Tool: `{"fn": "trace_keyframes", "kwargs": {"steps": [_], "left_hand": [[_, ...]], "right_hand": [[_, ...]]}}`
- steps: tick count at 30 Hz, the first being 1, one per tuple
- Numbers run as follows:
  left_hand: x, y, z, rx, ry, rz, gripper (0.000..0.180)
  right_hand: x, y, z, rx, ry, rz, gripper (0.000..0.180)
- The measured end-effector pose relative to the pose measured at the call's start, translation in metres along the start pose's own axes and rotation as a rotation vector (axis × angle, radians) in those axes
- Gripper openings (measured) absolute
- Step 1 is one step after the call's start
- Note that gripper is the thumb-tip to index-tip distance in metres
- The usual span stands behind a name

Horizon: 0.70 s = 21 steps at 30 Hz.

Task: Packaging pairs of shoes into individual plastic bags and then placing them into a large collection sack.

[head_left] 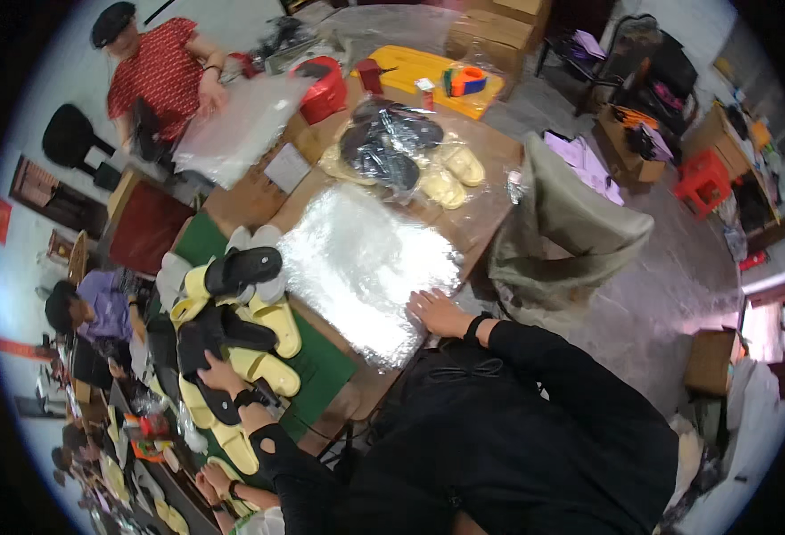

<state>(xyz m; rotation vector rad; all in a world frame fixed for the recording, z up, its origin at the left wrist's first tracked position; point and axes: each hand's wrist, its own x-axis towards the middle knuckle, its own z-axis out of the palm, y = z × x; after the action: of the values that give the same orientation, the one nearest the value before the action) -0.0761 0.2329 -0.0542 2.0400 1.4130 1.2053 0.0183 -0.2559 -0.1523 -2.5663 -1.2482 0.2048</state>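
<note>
Your left hand [220, 373] is gripping a black slipper [198, 355] (atop the yellow slippers [267, 367]). Your right hand [439, 314] is lying flat and open, pressing the clear plastic bags [361, 263].

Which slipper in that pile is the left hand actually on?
The left hand rests on a black slipper at the pile's near end; the other black slipper lies on top, farther away.
</note>
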Motion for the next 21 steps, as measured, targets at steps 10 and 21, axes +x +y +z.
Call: {"fn": "trace_keyframes", "kwargs": {"steps": [10, 21], "left_hand": [[-0.036, 0.124, -0.061, -0.478, 0.068, 0.154, 0.025], [-0.142, 0.189, -0.107, -0.644, -0.059, 0.0, 0.025]], "right_hand": [[0.061, -0.005, -0.007, -0.023, -0.112, -0.208, 0.052], [0.117, -0.021, -0.008, 0.481, -0.239, -0.309, 0.074]]}}
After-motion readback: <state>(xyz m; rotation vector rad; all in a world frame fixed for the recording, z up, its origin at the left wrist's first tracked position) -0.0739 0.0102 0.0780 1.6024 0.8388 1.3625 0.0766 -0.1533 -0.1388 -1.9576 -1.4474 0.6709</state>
